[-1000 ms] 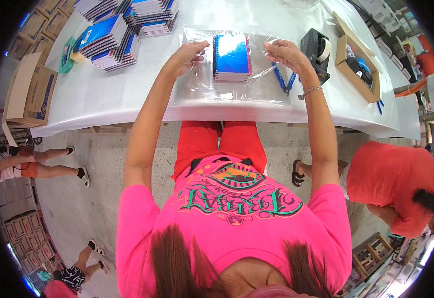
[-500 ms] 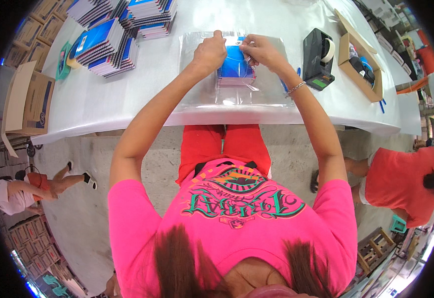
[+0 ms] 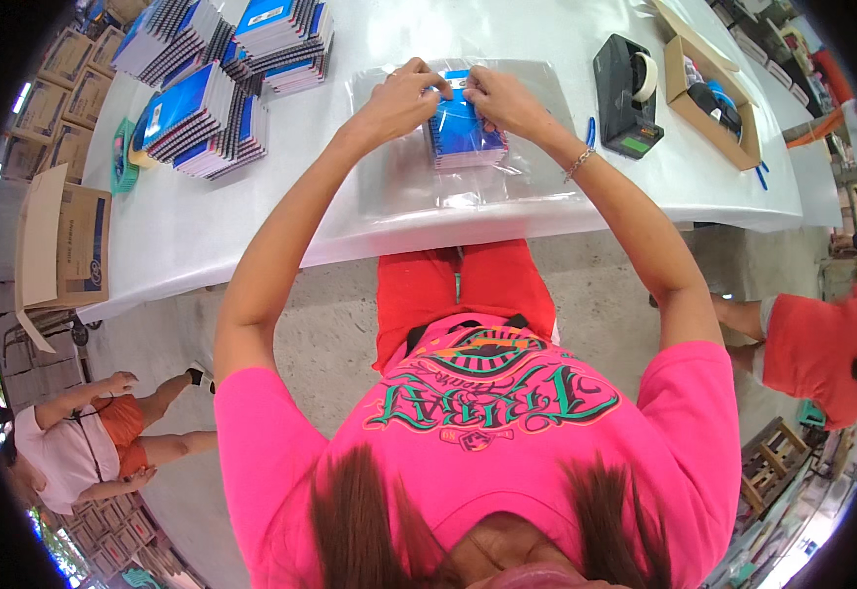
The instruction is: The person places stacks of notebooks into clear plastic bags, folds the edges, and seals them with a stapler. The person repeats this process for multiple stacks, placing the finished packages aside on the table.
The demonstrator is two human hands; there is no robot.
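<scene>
A small stack of spiral notebooks (image 3: 466, 142) with a glossy blue cover lies on a clear plastic sheet (image 3: 389, 177) spread on the table. Part of the plastic seems to be folded over the cover, where it catches the light. At the far left edge of the stack, my left hand (image 3: 405, 100) is closed, its bent fingertips pinching the plastic. Opposite it, my right hand (image 3: 503, 100), with a bracelet at the wrist, has thumb and fingers pressed together on the plastic near the cover's top. The exact grip of the fingertips is partly hidden.
Several piles of blue spiral notebooks (image 3: 188, 108) stand at the far left. A black tape dispenser (image 3: 627, 103) and an open cardboard box (image 3: 708, 123) are on the right, with a blue pen (image 3: 591, 132) nearby. Beside the table's left edge is another carton (image 3: 67, 240). Two people are behind me.
Both hands have stayed at the notebook stack; their fingertips have come closer together over the cover's top. The view has shifted slightly. A person at the left has changed pose.
</scene>
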